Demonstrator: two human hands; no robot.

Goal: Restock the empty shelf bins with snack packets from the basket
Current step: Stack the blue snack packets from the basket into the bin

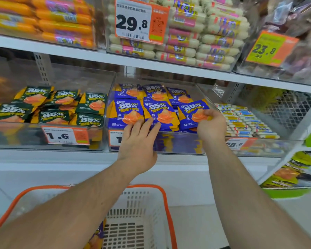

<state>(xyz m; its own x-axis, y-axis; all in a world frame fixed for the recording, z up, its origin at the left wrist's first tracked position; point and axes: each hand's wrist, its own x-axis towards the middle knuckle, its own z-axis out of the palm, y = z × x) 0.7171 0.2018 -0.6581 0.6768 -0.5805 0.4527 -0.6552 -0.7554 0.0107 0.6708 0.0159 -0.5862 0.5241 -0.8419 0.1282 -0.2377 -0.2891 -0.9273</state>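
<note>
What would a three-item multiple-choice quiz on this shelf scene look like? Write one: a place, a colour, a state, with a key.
1. Where is the blue packet that the right hand holds?
A. in the basket
B. over the middle bin's right side
C. on the top shelf

2. What colour are the packets in the left bin?
A. dark green
B. pink
C. white

3. How are the left hand fingers?
A. curled in a fist
B. round the basket handle
C. straight, touching blue packets

Key: B, it is held at the right of the blue packets; A, green wrappers marked 85%; C, fingers lie extended on the front row.
</note>
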